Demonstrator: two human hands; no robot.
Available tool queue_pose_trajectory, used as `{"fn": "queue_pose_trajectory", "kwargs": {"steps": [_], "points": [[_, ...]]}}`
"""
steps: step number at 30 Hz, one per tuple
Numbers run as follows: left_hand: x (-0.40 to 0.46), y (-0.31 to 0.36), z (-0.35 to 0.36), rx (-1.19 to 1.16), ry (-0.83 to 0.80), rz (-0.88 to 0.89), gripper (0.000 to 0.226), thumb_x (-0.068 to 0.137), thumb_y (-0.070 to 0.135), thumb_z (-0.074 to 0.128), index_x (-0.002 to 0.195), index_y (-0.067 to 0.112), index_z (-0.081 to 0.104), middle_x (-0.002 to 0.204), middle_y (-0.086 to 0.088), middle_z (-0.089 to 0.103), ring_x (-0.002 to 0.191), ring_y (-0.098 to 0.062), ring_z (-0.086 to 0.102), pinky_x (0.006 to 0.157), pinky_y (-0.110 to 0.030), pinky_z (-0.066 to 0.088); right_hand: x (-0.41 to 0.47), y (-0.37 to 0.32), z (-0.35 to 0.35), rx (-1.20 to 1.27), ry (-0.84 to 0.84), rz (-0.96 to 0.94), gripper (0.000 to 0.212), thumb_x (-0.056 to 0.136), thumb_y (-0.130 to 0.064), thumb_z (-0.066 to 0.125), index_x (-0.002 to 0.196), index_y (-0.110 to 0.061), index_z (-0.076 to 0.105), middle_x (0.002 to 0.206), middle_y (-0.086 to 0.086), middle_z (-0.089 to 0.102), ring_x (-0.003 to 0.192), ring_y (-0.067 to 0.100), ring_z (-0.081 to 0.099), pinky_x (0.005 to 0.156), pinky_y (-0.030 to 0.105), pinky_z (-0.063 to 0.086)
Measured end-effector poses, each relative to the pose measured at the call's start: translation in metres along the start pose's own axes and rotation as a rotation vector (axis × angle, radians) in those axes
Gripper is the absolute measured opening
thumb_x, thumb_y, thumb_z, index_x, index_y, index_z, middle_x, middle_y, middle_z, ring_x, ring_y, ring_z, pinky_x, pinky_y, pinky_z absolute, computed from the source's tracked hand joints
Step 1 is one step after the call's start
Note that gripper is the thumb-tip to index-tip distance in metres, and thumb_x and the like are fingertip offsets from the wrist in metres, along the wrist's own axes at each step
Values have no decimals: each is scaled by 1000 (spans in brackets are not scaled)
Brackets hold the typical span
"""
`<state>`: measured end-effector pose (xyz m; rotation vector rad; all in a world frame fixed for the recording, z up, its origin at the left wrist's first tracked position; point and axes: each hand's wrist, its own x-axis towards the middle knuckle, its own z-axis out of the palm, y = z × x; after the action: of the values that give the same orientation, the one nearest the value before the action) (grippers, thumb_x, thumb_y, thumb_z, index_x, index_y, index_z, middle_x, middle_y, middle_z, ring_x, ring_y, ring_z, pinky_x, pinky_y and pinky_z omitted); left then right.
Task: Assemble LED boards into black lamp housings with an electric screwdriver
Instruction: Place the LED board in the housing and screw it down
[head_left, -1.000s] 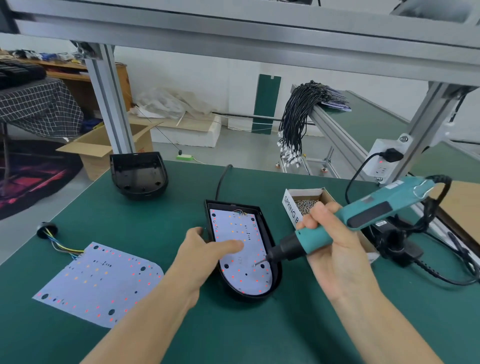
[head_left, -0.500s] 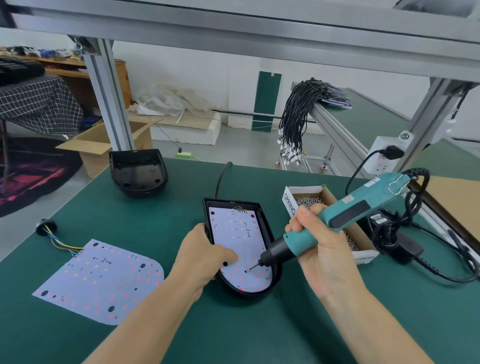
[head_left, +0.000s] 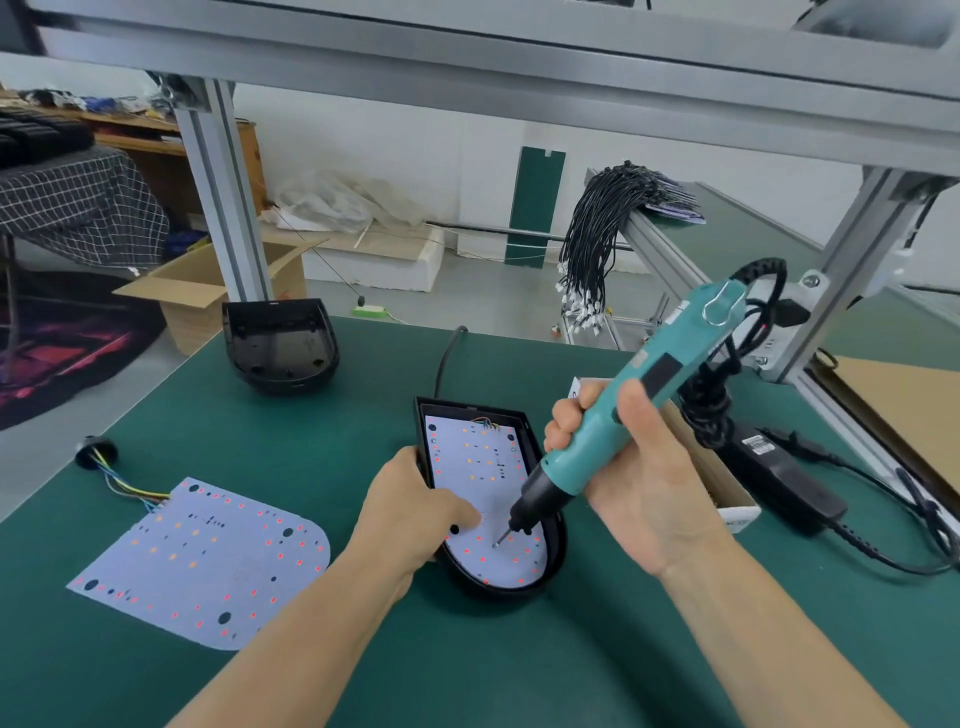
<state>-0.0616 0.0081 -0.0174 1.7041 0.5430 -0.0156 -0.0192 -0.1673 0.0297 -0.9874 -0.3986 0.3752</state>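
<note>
A black lamp housing (head_left: 555, 556) lies in the middle of the green table with a white LED board (head_left: 480, 483) seated inside it. My left hand (head_left: 410, 512) grips the housing's left rim, thumb lying on the board. My right hand (head_left: 631, 470) holds a teal electric screwdriver (head_left: 644, 384) tilted steeply; its bit tip (head_left: 497, 544) touches the board's lower middle. A second LED board (head_left: 208, 564) with coloured wires lies loose at the left. An empty black housing (head_left: 280, 345) stands at the back left.
A cardboard box of screws (head_left: 727, 493) sits behind my right hand. A black power adapter (head_left: 779, 478) and its cables lie at the right. Aluminium frame posts (head_left: 218, 192) rise at the table's back corners. A bundle of black cables (head_left: 597, 244) hangs beyond the table.
The screwdriver has swung more upright and its tip has moved left and down onto the board's lower middle. My left hand's thumb has slid toward the bit.
</note>
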Motion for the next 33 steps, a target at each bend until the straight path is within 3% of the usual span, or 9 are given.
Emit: {"fn": "queue_pose_trajectory", "kwargs": {"steps": [6,12,15,17,19,21,23,27,33], "points": [[2,0,0,11,1,1,38,62,-2,74,95,8,57,87,-12,67,63,-24,54,47,-25,39,5,2,-2,-83,-127,-4,11,71,-25,67,79,-22,59,75,-1,52,71,16,51,75,28,43],[1,3,0,0,-22,-44,45,55,3,75,97,-1,58,82,-17,67,63,-26,53,54,-31,42,10,-2,-5,-94,-335,22,29,61,-17,76,84,-17,58,75,3,50,69,18,50,73,28,43],[-1,2,-3,-44,-39,-63,45,56,2,74,99,-1,60,92,-19,71,70,-28,59,62,-36,46,11,-4,-4,68,-208,-45,41,58,-33,87,81,-17,57,72,1,50,64,16,49,72,28,45],[1,2,-10,-110,-25,-73,38,64,-10,71,100,-3,60,96,-22,71,72,-29,60,66,-38,46,16,-18,-7,244,-8,-84,45,59,-46,86,78,-18,55,69,-3,48,59,12,47,66,26,48],[4,2,-23,-203,41,-56,34,66,-18,66,98,-5,61,97,-24,71,74,-29,61,71,-38,48,21,-39,-13,235,199,-13,46,67,-55,78,79,-18,52,67,-4,50,53,10,47,58,23,49],[6,9,-40,-320,91,0,34,70,-20,63,98,0,63,95,-18,73,73,-27,66,73,-36,52,21,-47,-19,-60,358,143,48,70,-58,72,83,-16,52,64,-1,54,49,11,49,52,24,48],[8,19,-56,-422,58,73,35,76,-15,62,99,10,66,89,-7,75,69,-22,70,69,-32,56,18,-34,-21,-466,399,286,48,72,-56,72,89,-14,54,68,2,57,48,13,53,50,26,47],[14,42,-72,-543,-92,151,27,89,-3,53,104,15,66,93,-6,76,73,-22,73,58,-33,60,8,10,-13,-1063,263,359,32,88,-38,68,105,-17,50,82,-1,62,52,7,61,55,22,48],[13,52,-72,-548,-165,140,27,90,-3,53,111,11,65,101,-11,74,80,-28,73,57,-33,59,9,39,1,-1588,246,439,27,97,-36,52,105,-13,39,105,7,59,88,26,55,67,29,35]]}}
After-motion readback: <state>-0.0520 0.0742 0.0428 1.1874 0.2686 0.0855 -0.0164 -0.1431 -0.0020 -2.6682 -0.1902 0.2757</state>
